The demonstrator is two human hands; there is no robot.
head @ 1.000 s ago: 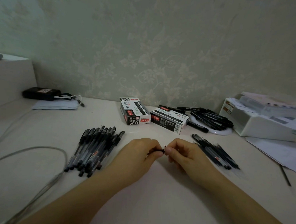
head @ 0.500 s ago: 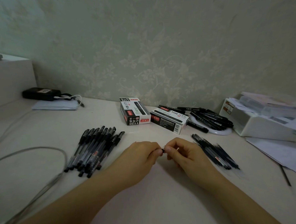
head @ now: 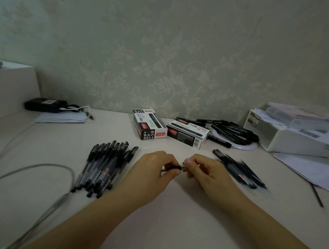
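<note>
Pen [head: 174,168] mid-desk, left hand [head: 152,172] pinching its black barrel, right hand [head: 206,172] pinching the tip end, probably assembling, capped pens [head: 104,167] at nine o'clock, thin dark parts [head: 238,169] at three.

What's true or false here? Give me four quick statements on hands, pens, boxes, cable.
1. The left hand and right hand both pinch one small black pen part. True.
2. Two pen boxes lie beyond the hands. True.
3. The left hand rests on the pen pile. False: the pile lies apart, to its left.
4. The grey cable runs along the table at its right side. False: left side.
</note>
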